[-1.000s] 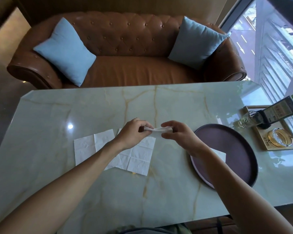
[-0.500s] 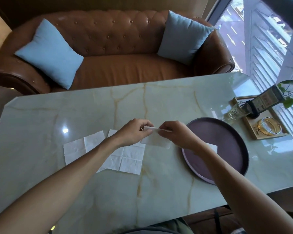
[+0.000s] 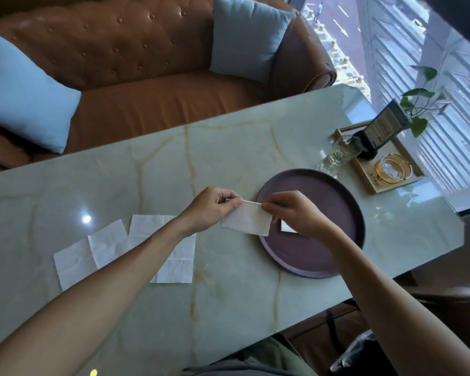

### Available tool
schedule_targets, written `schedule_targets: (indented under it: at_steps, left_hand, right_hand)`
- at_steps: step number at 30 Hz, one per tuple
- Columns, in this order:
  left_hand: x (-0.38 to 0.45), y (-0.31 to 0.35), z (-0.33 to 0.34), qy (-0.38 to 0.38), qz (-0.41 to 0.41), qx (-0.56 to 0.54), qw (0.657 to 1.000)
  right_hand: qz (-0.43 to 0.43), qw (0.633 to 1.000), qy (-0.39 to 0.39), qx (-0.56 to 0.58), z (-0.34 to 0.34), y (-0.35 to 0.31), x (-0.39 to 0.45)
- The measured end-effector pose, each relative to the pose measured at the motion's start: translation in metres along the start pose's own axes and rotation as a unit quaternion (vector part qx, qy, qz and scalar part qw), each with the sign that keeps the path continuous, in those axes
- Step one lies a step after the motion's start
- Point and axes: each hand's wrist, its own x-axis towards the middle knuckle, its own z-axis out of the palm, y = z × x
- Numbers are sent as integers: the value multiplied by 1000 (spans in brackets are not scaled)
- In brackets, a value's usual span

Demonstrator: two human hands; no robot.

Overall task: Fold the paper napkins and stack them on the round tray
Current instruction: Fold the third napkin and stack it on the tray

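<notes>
A folded white napkin hangs in the air over the left rim of the round purple tray. My left hand pinches its upper left corner and my right hand pinches its upper right corner. Under my right hand, a small white folded napkin lies on the tray, mostly hidden. Two unfolded white napkins lie flat on the marble table to the left, partly covered by my left forearm.
At the table's right end stand a wooden tray with a gold-rimmed glass dish, a dark card stand, a clear glass and a green plant. Behind the table is a brown leather sofa with blue cushions.
Both hands have carried the napkin to the right toward the tray, and it now hangs down as a flat folded rectangle. The camera view has also swung right.
</notes>
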Motion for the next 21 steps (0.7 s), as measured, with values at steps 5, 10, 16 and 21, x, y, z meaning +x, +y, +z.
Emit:
schedule_targets:
  at_steps: [5,10,16,21]
  left_hand:
    - [29,4,32,-45,-18,-25,998]
    - [62,12,76,-99,-23,-47,994]
    - [96,-14,126,-61,-112,-66,990]
    - [114,-39,170,29,-215,-114,970]
  right_hand:
    - [105,986,59,115,-28,73,-15]
    - [167,931,-42,322,-22,111,-26]
    - [249,890,41,380,-11,152,-17]
    - [301,885,97,342,-8,174,-9]
